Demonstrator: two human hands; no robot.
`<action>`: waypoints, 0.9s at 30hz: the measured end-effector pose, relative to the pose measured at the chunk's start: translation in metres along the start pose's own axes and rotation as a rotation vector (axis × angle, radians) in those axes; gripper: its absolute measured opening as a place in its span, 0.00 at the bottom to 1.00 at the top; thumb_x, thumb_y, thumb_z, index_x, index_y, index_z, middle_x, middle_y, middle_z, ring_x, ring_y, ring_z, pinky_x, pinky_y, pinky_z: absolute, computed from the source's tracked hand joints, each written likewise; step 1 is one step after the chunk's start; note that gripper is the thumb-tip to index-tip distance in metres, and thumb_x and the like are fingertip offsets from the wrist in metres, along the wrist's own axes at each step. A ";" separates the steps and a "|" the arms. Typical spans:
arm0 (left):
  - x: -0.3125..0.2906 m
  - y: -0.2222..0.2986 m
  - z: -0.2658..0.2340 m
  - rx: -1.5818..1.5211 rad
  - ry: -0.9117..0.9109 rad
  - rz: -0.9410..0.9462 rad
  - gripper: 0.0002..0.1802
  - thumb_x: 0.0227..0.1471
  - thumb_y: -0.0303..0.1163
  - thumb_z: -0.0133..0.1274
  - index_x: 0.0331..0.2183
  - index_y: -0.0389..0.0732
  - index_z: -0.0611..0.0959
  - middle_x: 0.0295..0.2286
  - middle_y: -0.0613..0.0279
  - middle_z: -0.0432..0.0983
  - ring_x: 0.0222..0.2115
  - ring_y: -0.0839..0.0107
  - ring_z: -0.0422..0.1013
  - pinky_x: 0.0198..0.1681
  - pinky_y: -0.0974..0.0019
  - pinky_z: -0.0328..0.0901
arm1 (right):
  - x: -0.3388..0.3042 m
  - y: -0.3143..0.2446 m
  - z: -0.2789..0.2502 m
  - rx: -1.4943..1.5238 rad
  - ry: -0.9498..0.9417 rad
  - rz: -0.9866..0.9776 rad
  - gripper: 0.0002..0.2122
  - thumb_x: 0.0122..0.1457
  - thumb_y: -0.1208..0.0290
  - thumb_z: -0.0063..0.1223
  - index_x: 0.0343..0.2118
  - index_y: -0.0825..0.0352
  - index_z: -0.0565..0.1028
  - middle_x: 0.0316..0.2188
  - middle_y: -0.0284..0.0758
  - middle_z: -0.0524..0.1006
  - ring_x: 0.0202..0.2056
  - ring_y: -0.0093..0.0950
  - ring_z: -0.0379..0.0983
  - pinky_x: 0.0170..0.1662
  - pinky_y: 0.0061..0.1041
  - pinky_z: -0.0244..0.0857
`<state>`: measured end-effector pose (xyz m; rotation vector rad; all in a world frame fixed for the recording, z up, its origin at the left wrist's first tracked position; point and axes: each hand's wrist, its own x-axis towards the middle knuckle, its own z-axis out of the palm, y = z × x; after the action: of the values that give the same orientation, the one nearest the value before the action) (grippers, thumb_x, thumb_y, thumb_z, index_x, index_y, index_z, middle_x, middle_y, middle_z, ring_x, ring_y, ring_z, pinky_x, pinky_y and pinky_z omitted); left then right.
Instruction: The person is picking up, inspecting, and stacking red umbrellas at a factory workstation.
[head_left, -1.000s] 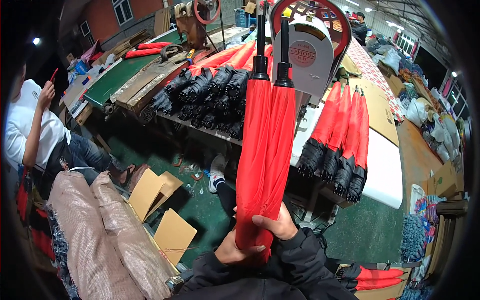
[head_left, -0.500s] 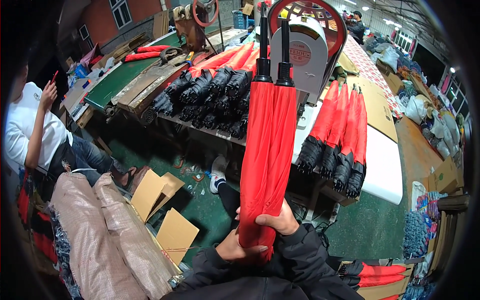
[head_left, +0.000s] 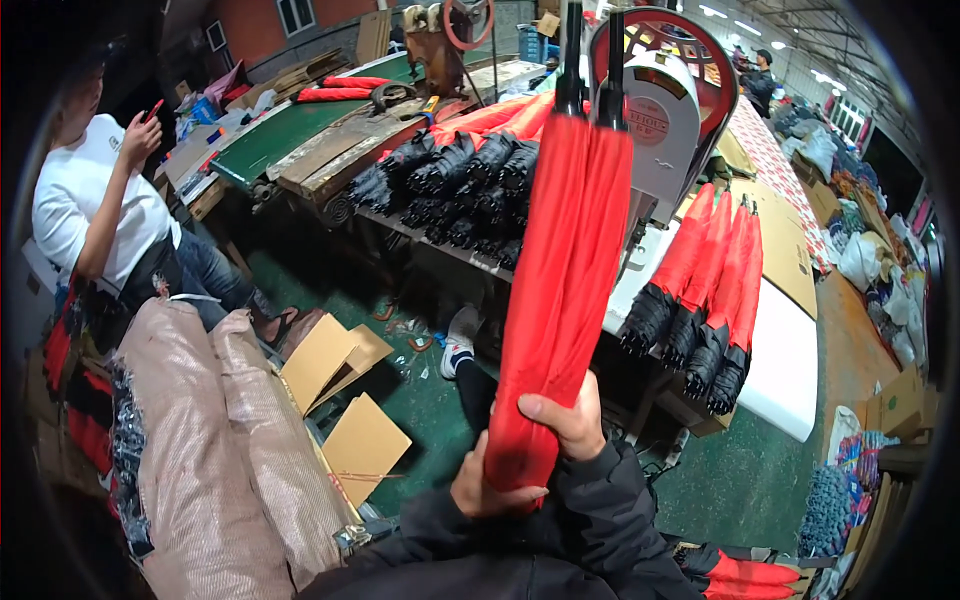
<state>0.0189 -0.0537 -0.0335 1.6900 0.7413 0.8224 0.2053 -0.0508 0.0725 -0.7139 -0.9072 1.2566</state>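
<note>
Two closed red umbrellas (head_left: 570,260) stand side by side in front of me, slightly tilted, their black shafts pointing up and running out at the top edge. My left hand (head_left: 488,482) is wrapped round the lower end of the pair. A little higher, my right hand (head_left: 570,418) grips them from the right, thumb pressed on the red cloth. Behind them on the table lies a pile of red umbrellas with black ends (head_left: 460,185). Several more red umbrellas (head_left: 705,275) rest in a row on the white tabletop (head_left: 775,385) to the right.
A white machine with a red-rimmed wheel (head_left: 655,130) stands beyond the umbrellas. At left, a person in a white shirt (head_left: 90,195) holds a phone, near long woven sacks (head_left: 190,440) and open cardboard flaps (head_left: 365,440). More red umbrellas (head_left: 750,575) lie at lower right.
The view has shifted, so the surroundings appear farther right. The two umbrellas sit higher and lean more to the right, with both hands still round them.
</note>
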 end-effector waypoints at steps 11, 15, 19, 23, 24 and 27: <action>-0.020 0.080 -0.072 0.135 -0.020 0.098 0.58 0.38 0.26 0.76 0.66 0.36 0.60 0.54 0.50 0.75 0.54 0.60 0.75 0.55 0.58 0.70 | 0.027 -0.009 0.063 0.133 -0.225 -0.049 0.23 0.57 0.69 0.69 0.52 0.74 0.75 0.45 0.38 0.82 0.44 0.27 0.79 0.52 0.28 0.72; -0.045 0.115 -0.093 -0.062 -0.104 -0.146 0.56 0.45 0.22 0.69 0.69 0.36 0.55 0.61 0.53 0.67 0.61 0.65 0.66 0.63 0.59 0.63 | 0.024 0.020 0.079 0.199 -0.194 -0.035 0.22 0.60 0.68 0.64 0.53 0.75 0.72 0.42 0.45 0.81 0.40 0.35 0.81 0.49 0.35 0.76; -0.087 0.134 -0.107 -0.053 -0.112 -0.268 0.55 0.47 0.23 0.70 0.69 0.35 0.54 0.62 0.54 0.65 0.62 0.65 0.64 0.65 0.59 0.60 | 0.009 0.045 0.095 0.274 -0.177 0.061 0.21 0.61 0.68 0.64 0.53 0.74 0.72 0.43 0.44 0.81 0.43 0.37 0.81 0.50 0.36 0.75; -0.133 0.135 -0.113 -0.017 -0.115 -0.386 0.57 0.48 0.25 0.71 0.69 0.35 0.53 0.64 0.53 0.62 0.65 0.65 0.60 0.68 0.57 0.56 | -0.014 0.057 0.107 0.430 -0.066 0.242 0.23 0.61 0.65 0.62 0.53 0.75 0.70 0.43 0.46 0.80 0.45 0.39 0.81 0.50 0.40 0.76; -0.135 0.135 -0.107 -0.121 -0.095 -0.432 0.58 0.48 0.25 0.72 0.70 0.35 0.52 0.65 0.54 0.61 0.66 0.66 0.58 0.68 0.58 0.55 | -0.019 0.060 0.104 0.440 -0.027 0.258 0.24 0.61 0.64 0.62 0.54 0.76 0.70 0.44 0.46 0.79 0.45 0.40 0.81 0.49 0.41 0.77; -0.150 0.130 -0.102 -0.141 -0.154 -0.486 0.57 0.51 0.25 0.70 0.71 0.35 0.50 0.65 0.54 0.60 0.65 0.67 0.58 0.68 0.60 0.55 | -0.028 0.076 0.097 0.479 0.040 0.254 0.26 0.61 0.62 0.63 0.54 0.76 0.69 0.45 0.47 0.78 0.45 0.40 0.81 0.46 0.40 0.79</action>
<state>-0.1408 -0.1514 0.0887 1.3490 0.9143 0.3896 0.0823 -0.0666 0.0485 -0.4765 -0.4594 1.6052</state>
